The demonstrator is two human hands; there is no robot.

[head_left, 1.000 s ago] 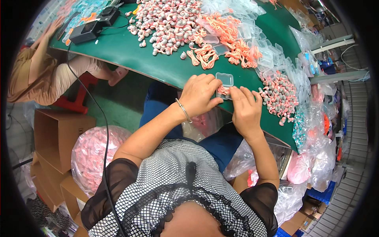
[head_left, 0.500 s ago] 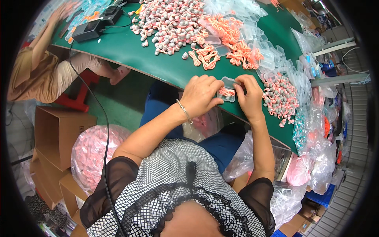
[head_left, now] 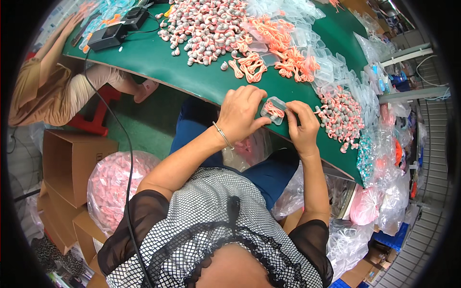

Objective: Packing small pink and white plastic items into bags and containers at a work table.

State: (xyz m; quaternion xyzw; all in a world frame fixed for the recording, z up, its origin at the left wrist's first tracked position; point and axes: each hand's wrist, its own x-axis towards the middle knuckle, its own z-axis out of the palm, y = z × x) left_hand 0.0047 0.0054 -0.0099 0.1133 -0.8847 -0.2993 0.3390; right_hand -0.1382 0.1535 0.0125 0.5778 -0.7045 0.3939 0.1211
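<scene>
Over the near edge of the green table, I have a small clear plastic case point(head_left: 273, 109) between my hands. Its lid looks folded down, and a bundled orange cord shows through the plastic. My left hand point(head_left: 242, 111) curls round the case's left side, thumb below and fingers above. At the right edge, the thumb and forefinger of my right hand point(head_left: 303, 126) pinch the case. Beyond it lie bundled orange cords point(head_left: 251, 67) and a big heap of grey-and-pink ribbed earplugs point(head_left: 206, 31). A smaller earplug heap point(head_left: 342, 115) is to the right of my right hand.
More clear cases point(head_left: 324, 62) lie along the right of the green table point(head_left: 192, 79). A black device point(head_left: 108, 37) trails a cable down past my left side. Cardboard boxes point(head_left: 72, 163) and a bag of pink pieces point(head_left: 117, 187) stand at left. Another person's arm point(head_left: 53, 53) reaches in there.
The case's raised lid has come down over the cord, and the case has tilted slightly. My right hand has shifted a little down along its edge.
</scene>
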